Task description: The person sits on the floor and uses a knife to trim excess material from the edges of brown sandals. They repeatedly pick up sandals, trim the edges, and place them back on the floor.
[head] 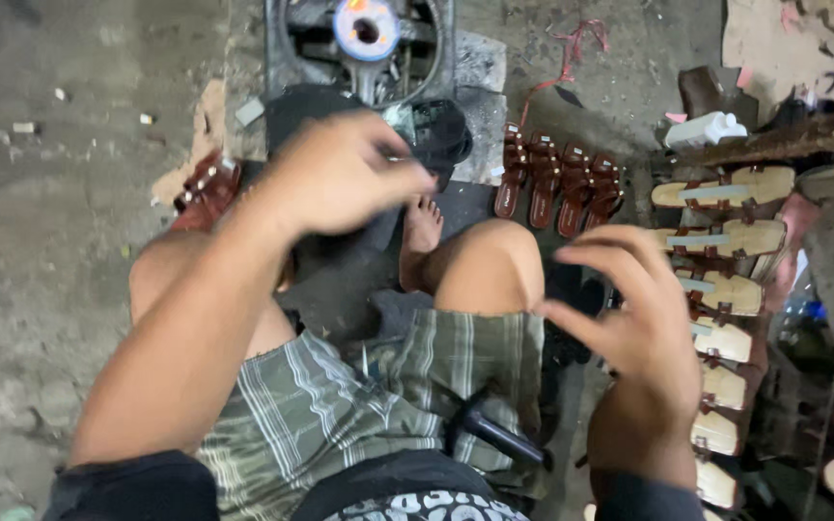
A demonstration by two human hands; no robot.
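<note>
My left hand (340,174) is raised over my knees with its back to the camera, blurred, fingers curled down toward a black object (436,135) on the floor stand. Its fingertips are hidden, so I cannot tell if it grips anything. My right hand (634,314) hovers over my right knee, fingers spread and slightly bent, holding nothing. A black-handled tool (494,434) lies on my lap on the plaid shorts (340,405). My bare foot (424,227) rests below the black object.
Several brown strapped sandals (557,183) lie side by side on the concrete floor ahead. A column of tan-soled sandals (726,241) runs down the right. A machine with a round disc (369,34) stands at the top. A white bottle (707,127) and another brown sandal (207,188) lie nearby.
</note>
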